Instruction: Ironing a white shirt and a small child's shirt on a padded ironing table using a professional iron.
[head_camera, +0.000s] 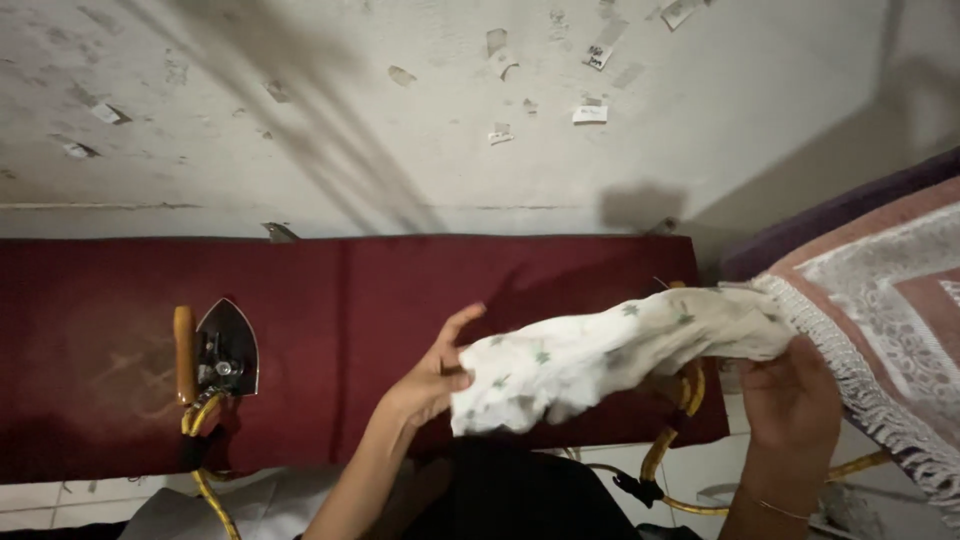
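A white cloth with small green prints (590, 358) is stretched between both hands above a dark red ironing pad (380, 300). My left hand (432, 375) pinches its left, bunched end. My right hand (792, 395) grips its right end near the pad's right edge. An iron (222, 350) with an orange handle lies on its side at the pad's left, soleplate facing the wall.
A yellow and black cord (668, 455) loops under the cloth and another stretch runs from the iron. A pink patterned rug with a white fringe (880, 330) lies at the right. A stained white wall (450, 110) stands behind the pad. Dark fabric (510, 495) lies below the hands.
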